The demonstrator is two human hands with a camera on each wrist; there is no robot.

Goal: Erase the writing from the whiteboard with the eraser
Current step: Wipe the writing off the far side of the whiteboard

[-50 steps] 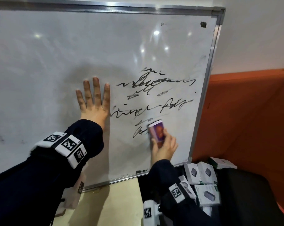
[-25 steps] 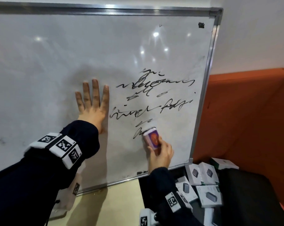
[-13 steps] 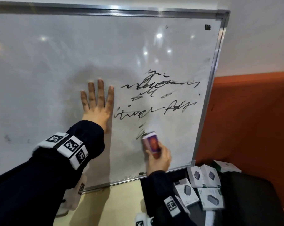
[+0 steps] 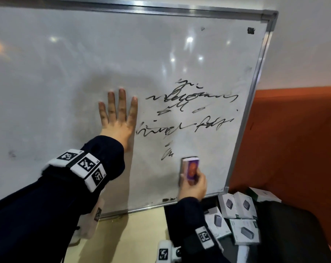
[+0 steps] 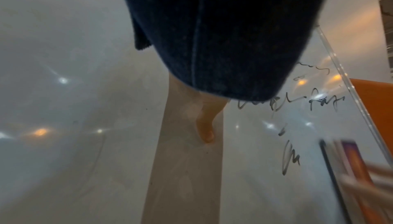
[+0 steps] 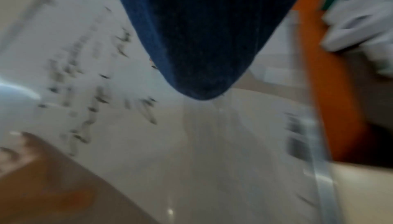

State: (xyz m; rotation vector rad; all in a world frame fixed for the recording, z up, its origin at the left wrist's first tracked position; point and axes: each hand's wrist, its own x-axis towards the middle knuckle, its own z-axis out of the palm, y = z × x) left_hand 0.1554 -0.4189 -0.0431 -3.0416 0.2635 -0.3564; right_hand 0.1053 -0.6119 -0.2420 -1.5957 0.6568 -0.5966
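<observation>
Eraser (image 4: pixel 190 168) stands upright, gripped by right hand (image 4: pixel 193 185); left hand (image 4: pixel 118 118) flat on whiteboard (image 4: pixel 65 76).

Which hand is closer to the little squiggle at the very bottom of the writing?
The right hand. It holds the eraser just below and right of the bottom squiggle. The left hand lies flat on the whiteboard, farther off, up and to the left.

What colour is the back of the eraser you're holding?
Purple with an orange patch in the middle, on the eraser gripped by the right hand; the head view shows it best.
</observation>
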